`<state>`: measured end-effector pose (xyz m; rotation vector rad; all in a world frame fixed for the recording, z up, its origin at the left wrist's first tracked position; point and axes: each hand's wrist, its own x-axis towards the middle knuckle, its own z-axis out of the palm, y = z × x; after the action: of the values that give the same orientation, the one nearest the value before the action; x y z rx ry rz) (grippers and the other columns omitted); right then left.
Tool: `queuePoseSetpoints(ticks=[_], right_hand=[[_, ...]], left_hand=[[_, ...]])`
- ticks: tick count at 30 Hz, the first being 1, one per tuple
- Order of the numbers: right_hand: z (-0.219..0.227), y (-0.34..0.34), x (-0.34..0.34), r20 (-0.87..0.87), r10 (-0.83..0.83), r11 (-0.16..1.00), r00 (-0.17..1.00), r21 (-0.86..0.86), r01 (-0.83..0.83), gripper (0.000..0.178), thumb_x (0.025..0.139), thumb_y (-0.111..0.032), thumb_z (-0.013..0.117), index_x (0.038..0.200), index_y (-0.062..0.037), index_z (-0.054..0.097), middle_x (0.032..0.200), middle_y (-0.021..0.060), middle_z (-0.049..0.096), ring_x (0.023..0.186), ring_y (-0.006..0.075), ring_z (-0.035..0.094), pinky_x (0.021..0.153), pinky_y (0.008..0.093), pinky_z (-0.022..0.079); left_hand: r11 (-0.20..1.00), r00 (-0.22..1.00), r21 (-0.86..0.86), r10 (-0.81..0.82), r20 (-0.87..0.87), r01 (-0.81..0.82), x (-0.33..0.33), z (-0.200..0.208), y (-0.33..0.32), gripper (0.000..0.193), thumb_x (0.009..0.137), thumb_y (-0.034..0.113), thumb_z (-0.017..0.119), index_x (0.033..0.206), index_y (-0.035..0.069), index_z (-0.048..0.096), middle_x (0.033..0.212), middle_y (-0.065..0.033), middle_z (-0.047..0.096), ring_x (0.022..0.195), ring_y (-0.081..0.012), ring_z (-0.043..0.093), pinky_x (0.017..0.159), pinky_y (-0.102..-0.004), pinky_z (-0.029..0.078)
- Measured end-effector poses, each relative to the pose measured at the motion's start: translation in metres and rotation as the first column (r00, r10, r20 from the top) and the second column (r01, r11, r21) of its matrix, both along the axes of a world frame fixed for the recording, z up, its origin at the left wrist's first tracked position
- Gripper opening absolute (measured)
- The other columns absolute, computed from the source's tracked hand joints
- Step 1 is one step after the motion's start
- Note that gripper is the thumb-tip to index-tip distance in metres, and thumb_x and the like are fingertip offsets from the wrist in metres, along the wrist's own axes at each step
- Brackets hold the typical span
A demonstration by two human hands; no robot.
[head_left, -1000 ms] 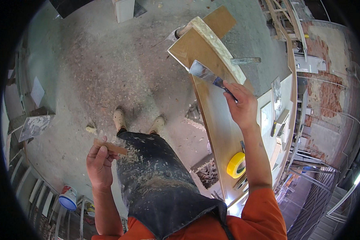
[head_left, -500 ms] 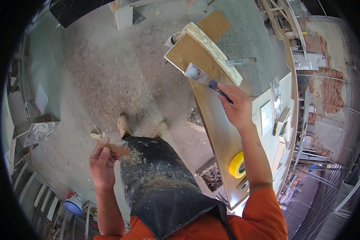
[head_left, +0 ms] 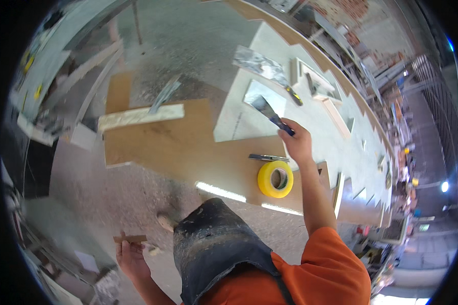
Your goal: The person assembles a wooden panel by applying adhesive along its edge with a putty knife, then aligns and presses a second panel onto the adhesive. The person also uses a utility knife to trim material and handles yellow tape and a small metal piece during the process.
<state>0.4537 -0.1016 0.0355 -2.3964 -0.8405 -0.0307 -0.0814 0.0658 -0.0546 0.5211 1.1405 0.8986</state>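
My right hand is closed around the dark handle of a putty knife. Its metal blade lies over a white square plate on the workbench; whether they touch, I cannot tell. Low on the left, away from the bench, my left hand pinches a small flat brown strip. A yellow roll of tape sits near the bench's front edge, left of my right forearm. Just behind the roll lies a slim dark metal tool.
A pale-edged piece lies on the brown board to the left, with a smeared flat tool across it. Beyond the white plate are a stained sheet, a yellow-and-black cutter and a white frame.
The view has turned toward the right side of the bench. My right hand has carried the putty knife from the pale-edged piece to the white plate. My left hand still holds the brown strip.
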Motion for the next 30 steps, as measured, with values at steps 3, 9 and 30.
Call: queuePoseSetpoints(ticks=[3,9,30], right_hand=[[-0.006,-0.062,0.032,-0.054,-0.2,0.98,0.978,-0.002,0.2,0.035,0.084,-0.017,0.075,0.117,-0.0096,0.075,0.085,0.0155,0.073,0.074,0.0286,0.07,0.072,0.0374,0.055],[-0.035,-0.072,0.058,-0.108,-0.14,0.989,0.984,-0.064,0.134,0.035,0.087,-0.018,0.073,0.12,-0.0094,0.073,0.095,0.0166,0.074,0.082,0.029,0.07,0.078,0.0365,0.055],[0.022,0.005,-0.084,-0.85,0.229,0.684,0.474,0.487,0.543,0.043,0.092,-0.013,0.066,0.131,0.0042,0.06,0.087,0.013,0.073,0.054,0.0131,0.061,0.047,0.0216,0.04]], left_hand=[[0.995,0.995,0.025,-0.093,-0.034,0.094,0.036,0.013,0.011,0.05,0.104,0.017,0.056,0.146,-0.008,0.047,0.103,-0.0097,0.067,0.083,-0.0161,0.064,0.072,-0.0331,0.052],[0.979,0.981,0.085,-0.178,-0.082,0.185,0.096,0.041,0.011,0.048,0.103,0.013,0.056,0.145,-0.009,0.046,0.1,-0.0132,0.07,0.08,-0.0184,0.069,0.069,-0.033,0.056],[0.877,0.922,0.306,-0.386,-0.014,0.372,0.048,0.07,0.184,0.043,0.102,0.013,0.06,0.139,-0.007,0.052,0.114,-0.0141,0.068,0.087,-0.0233,0.069,0.074,-0.0366,0.058]])
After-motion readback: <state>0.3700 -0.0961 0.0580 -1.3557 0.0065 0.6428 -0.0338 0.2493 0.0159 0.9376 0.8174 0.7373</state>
